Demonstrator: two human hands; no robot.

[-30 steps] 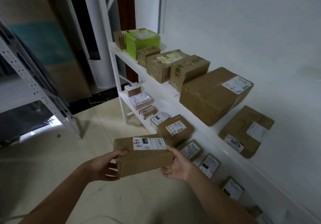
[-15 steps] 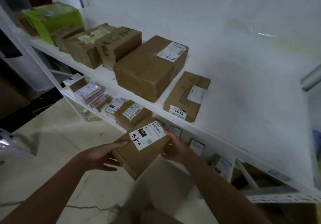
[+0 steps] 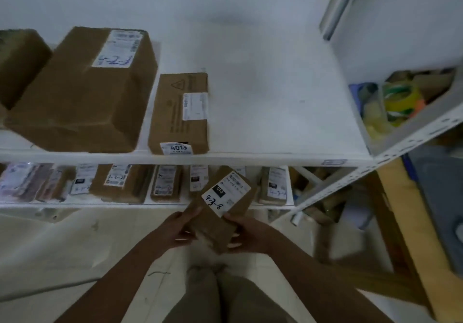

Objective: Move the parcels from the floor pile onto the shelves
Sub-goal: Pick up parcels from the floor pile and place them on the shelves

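Brown cardboard parcel (image 3: 220, 212), tilted, white label handwritten "4-3-8" with black "010" patch. Left hand (image 3: 175, 230) and right hand (image 3: 248, 235) grip its near end from both sides, in front of the lower shelf (image 3: 100, 206). Upper shelf (image 3: 250, 156): flat box (image 3: 180, 114) tagged "4013"; large box (image 3: 82, 92) marked "4-2-7".

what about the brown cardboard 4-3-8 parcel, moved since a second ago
Yes: the brown cardboard parcel shifted right, now below the flat brown 4013 box.
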